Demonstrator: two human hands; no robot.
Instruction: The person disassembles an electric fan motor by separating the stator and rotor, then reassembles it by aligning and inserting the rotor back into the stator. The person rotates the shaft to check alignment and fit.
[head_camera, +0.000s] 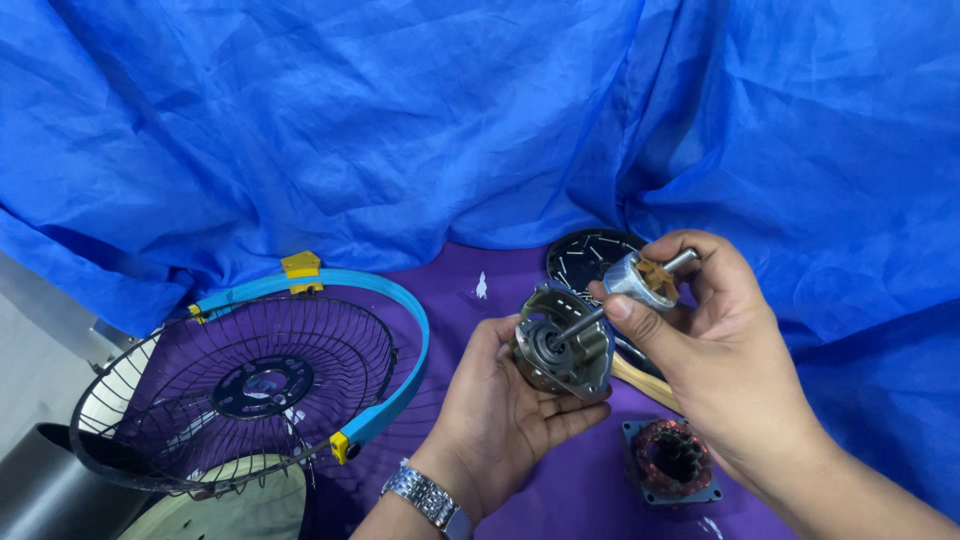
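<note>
Here, two hands are working over a purple-covered bench backed by one draped blue cloth. The left hand, wearing one metal wristwatch, is cupping one silver motor end housing in its palm, fingers curled up around the underside and thumb lying along the near edge. The right hand is closing thumb and fingertips around one rotor, a small silver drum with copper showing at one end, whose steel shaft is angling down into the centre hole of the housing. Just below the right wrist, one square stator with reddish copper windings is lying flat on the bench. One wooden handle is poking out from between the hands, its far end hidden. Behind the rotor, one round black vented cover is lying on the bench. Well to the left, one black wire fan guard with one blue rim band is resting, three yellow clips showing on the band.
</note>
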